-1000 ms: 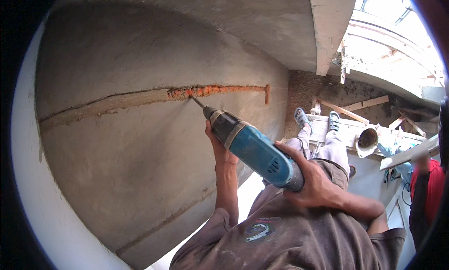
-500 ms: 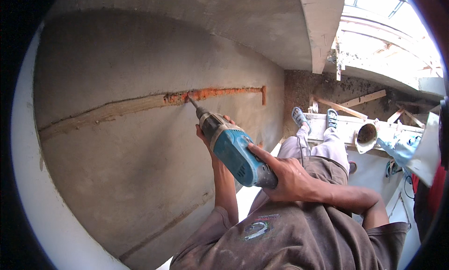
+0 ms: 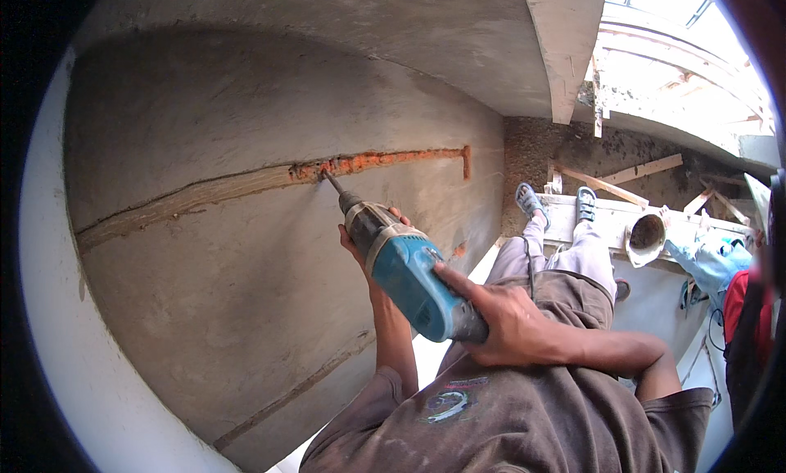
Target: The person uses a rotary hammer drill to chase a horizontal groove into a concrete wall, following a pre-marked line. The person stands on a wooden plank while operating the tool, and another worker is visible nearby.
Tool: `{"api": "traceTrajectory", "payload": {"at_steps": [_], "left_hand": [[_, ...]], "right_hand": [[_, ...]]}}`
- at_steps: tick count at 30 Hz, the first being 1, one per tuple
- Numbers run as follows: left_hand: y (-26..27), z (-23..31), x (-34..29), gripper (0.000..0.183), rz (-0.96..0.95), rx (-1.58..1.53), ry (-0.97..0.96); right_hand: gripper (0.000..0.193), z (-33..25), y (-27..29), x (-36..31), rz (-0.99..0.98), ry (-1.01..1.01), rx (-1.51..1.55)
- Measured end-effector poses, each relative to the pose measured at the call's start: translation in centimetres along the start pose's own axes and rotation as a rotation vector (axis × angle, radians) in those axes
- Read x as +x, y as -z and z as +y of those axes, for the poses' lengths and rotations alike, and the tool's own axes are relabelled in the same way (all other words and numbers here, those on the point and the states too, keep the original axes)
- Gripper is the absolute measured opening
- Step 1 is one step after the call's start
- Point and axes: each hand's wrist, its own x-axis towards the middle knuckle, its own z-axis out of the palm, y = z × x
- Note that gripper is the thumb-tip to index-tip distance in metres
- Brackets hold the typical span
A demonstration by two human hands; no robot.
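1. At the centre of the head view, a blue-bodied rotary hammer drill with a grey metal nose (image 3: 405, 272) points toward 11 o'clock, its bit tip touching the long chased groove showing orange brick (image 3: 360, 162) in the grey plastered wall (image 3: 205, 309).
2. At 4 o'clock of the drill, the right hand (image 3: 503, 330) is clenched round its rear grip.
3. Beneath the drill's front, the left hand (image 3: 360, 248) cups the grey collar, fingers wrapped.
4. Toward 3 o'clock, a white hard hat (image 3: 647, 237) lies on a pale plank.

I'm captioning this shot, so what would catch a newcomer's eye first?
The blue drill at centre, with the right hand at its rear and the left hand under its front. Its bit meets a long groove cut across the grey wall, where orange brick shows.
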Motion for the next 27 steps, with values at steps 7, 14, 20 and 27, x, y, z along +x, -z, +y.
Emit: {"api": "traceTrajectory", "payload": {"at_steps": [7, 14, 20, 27], "left_hand": [[0.1, 0.1, 0.6, 0.079, 0.040, 0.028, 0.005], [-0.6, 0.3, -0.6, 0.079, -0.047, -0.065, 0.103], [-0.8, 0.6, -2.4, 0.078, 0.004, -0.103, 0.070], [0.7, 2.6, -0.7, 0.074, -0.093, -0.449, 0.174]], "right_hand": [[0.097, -1.0, 0.5, 0.4, -0.005, -0.043, -0.046], [0.100, -0.8, -0.5, -0.8, 0.050, 0.066, -0.071], [0.103, -2.1, -0.6, -1.6, -0.032, 0.076, -0.103], [0.098, -4.6, -1.8, 1.8, -0.058, 0.091, -0.199]]}}
